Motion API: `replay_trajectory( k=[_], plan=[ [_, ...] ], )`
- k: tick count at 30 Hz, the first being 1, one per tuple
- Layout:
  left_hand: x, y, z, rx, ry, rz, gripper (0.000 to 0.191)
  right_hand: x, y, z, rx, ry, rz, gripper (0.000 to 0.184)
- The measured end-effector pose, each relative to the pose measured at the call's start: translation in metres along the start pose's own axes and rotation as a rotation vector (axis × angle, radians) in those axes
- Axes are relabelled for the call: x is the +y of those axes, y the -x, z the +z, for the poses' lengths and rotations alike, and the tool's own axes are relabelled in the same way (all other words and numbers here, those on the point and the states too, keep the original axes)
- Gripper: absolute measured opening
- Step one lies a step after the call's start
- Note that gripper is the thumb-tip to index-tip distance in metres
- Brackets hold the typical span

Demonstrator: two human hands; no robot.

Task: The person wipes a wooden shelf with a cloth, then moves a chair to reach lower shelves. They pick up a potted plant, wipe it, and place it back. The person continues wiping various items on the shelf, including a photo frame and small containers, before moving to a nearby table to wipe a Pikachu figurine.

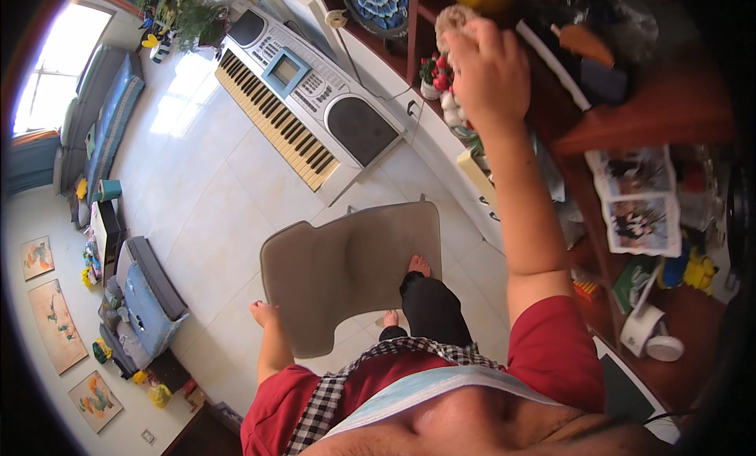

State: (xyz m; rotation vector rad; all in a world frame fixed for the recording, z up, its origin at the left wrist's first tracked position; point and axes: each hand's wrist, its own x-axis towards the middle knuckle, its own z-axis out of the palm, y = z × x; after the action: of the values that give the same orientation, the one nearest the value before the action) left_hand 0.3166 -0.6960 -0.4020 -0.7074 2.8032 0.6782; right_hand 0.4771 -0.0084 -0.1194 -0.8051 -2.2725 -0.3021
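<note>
My right hand [490,72] reaches up to a red-brown wooden shelf unit [644,122]. Its fingers grip a beige fluffy item [452,25], perhaps a cloth or soft toy; part of it is hidden by the hand. Just below the fingers stand a small potted ornament with red balls [437,72] and a white figurine [452,110]. Low at my side, my left hand [264,313] is curled beside the edge of a brown chair [360,267]; whether it touches the chair is unclear. One bare foot [418,266] is on the chair.
An electronic keyboard [295,90] stands ahead, beside white drawers [425,125]. The shelves hold a blue decorative plate [375,7], photo prints [638,202] and a white round-based object [649,338]. Across the tiled floor [207,202] are a covered sofa [147,302] and plants [195,19].
</note>
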Motion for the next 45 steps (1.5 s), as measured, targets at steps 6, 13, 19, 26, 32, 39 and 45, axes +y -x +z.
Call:
replay_trajectory(
  k=[6, 13, 19, 26, 32, 39, 45],
  plan=[
    [-0.046, 0.017, 0.029, -0.017, 0.309, 0.473, 0.016, -0.022, 0.036, -0.017, 0.472, -0.313, -0.058, 0.003],
    [-0.051, 0.022, 0.018, -0.419, 0.541, 0.84, 0.009, -0.093, 0.411, -0.075, -0.207, -0.45, 0.224, 0.027],
    [-0.036, 0.015, 0.0, -0.594, 0.264, 1.041, 0.015, -0.048, 0.72, -0.281, -0.522, 0.004, 1.009, 0.024],
    [-0.037, -0.004, 0.006, -0.707, 0.533, 0.891, 0.013, -0.091, 0.82, -0.382, -0.745, -0.103, 1.391, 0.024],
    [-0.034, 0.007, 0.003, -0.738, 0.628, 0.812, 0.012, -0.124, 0.857, -0.415, -1.212, -0.03, 1.214, 0.03],
    [-0.03, 0.017, 0.008, -0.7, 0.587, 0.847, 0.012, -0.148, 0.879, -0.426, -1.231, -0.155, 1.409, 0.035],
    [-0.034, 0.011, 0.009, -0.685, 0.616, 0.841, 0.011, -0.157, 0.914, -0.408, -1.23, -0.314, 1.343, 0.036]
  ],
)
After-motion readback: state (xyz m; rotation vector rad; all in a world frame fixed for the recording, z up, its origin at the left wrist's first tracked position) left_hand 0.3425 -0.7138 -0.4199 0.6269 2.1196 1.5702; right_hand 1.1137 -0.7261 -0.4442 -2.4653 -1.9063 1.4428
